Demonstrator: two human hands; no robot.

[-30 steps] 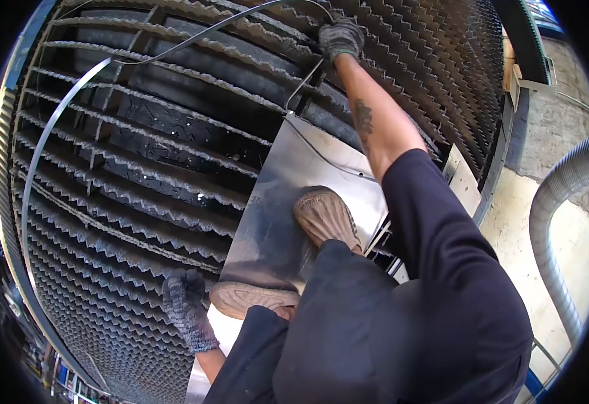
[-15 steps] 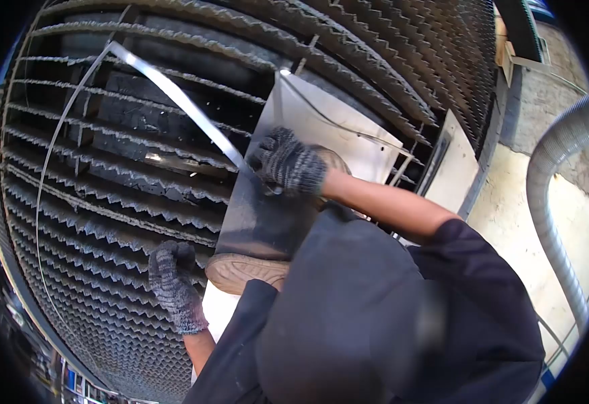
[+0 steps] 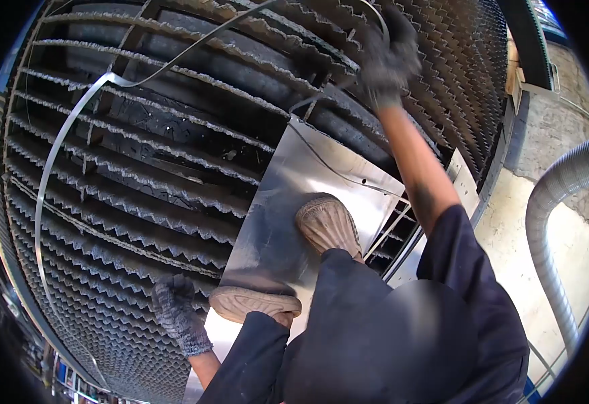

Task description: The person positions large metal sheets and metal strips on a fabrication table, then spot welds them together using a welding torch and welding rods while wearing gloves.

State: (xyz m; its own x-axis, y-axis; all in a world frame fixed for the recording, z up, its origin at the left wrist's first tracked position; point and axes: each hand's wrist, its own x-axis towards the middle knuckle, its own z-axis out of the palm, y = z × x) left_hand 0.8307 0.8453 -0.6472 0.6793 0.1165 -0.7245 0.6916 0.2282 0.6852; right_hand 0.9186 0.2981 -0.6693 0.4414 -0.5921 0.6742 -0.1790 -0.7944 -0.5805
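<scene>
My right hand [image 3: 390,60], in a grey knitted glove and smeared by motion, is raised at the upper right over the slats. It is closed on a thin metal strip [image 3: 203,42], which arcs left, bends sharply and runs down the left side. My left hand [image 3: 177,313], gloved alike, is low over the toothed slats [image 3: 126,239] with its fingers curled. Whatever those fingers may hold is hidden. Between the hands lies a flat metal sheet [image 3: 267,229], where my shoes [image 3: 328,221] stand.
Rows of jagged metal slats with dark gaps surround the sheet. A thin dark strip [image 3: 321,160] crosses the sheet's upper corner. At the right are a grey corrugated hose [image 3: 543,229], the bed's edge and a pale floor [image 3: 503,209].
My right hand has swung up and right from the sheet, carrying the strip, which now loops across the top. My left hand has dropped slightly. More of the sheet and both shoes show.
</scene>
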